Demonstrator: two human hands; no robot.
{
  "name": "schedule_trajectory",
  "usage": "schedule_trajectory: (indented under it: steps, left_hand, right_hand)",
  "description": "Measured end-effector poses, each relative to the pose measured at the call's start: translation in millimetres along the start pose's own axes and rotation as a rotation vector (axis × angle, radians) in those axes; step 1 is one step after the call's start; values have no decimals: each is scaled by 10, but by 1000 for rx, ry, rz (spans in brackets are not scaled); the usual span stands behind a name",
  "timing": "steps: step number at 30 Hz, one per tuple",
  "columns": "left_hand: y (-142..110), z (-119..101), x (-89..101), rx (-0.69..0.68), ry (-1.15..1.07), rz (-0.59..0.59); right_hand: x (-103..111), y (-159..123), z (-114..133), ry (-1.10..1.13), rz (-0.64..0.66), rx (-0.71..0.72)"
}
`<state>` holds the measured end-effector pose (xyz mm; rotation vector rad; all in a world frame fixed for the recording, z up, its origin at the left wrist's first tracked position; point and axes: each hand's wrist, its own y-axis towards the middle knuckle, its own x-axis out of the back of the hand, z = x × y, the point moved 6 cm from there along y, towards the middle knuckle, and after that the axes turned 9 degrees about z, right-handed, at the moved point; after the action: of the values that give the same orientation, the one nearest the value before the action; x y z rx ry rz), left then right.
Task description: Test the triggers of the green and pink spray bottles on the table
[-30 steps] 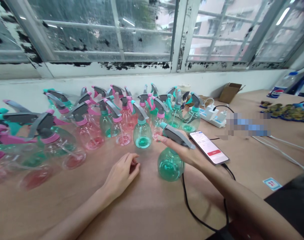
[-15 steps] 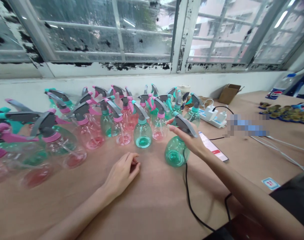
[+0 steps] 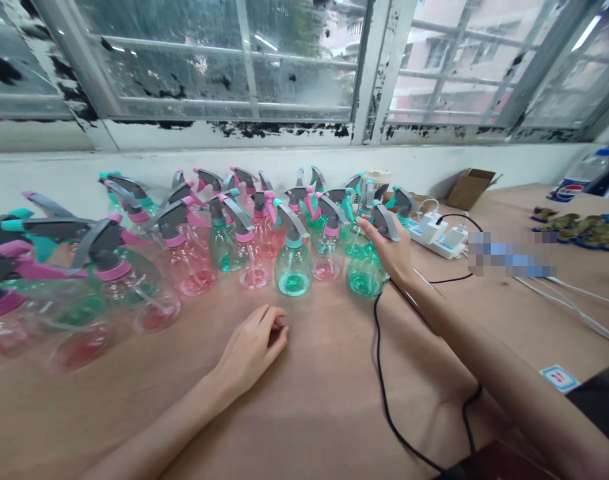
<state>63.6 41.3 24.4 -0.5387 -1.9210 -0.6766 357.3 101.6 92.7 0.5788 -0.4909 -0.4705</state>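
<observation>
Left hand (image 3: 249, 347): released, loosely curled, resting on tabletop (image 3: 304, 413).
Green spray bottle (image 3: 364, 279): upright, beyond and right of left hand; table contact unclear.
Right hand (image 3: 395, 252): grasping green spray bottle near its neck.

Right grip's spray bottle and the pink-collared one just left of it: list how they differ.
The held bottle has a green base; the pink-collared bottle has a pink one. The right grip is around the held bottle's upper part, while the pink-collared bottle stands clear of it. Both have gray trigger heads.
</observation>
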Motion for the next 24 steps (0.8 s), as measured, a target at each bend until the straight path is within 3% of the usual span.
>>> schedule_trajectory:
  steps: [11,16,18,21,24]
  left_hand:
    - [-3,-28,12,-17,18,-6]
    - [-2,-27,13,-15,9,2]
    - [-1,-25,18,-11,5,6]
    - [2,-21,24,-2,6,12]
    - [5,-17,26,1,-2,13]
  right_hand:
    - [40,0,45,-2,-209,171]
    - [294,-54,56,7,-261,253]
    - [512,-24,-21,5,-323,223]
    - [864,83,-269,-62,-416,40]
    - [1038,228,-560,-111,-353,-141]
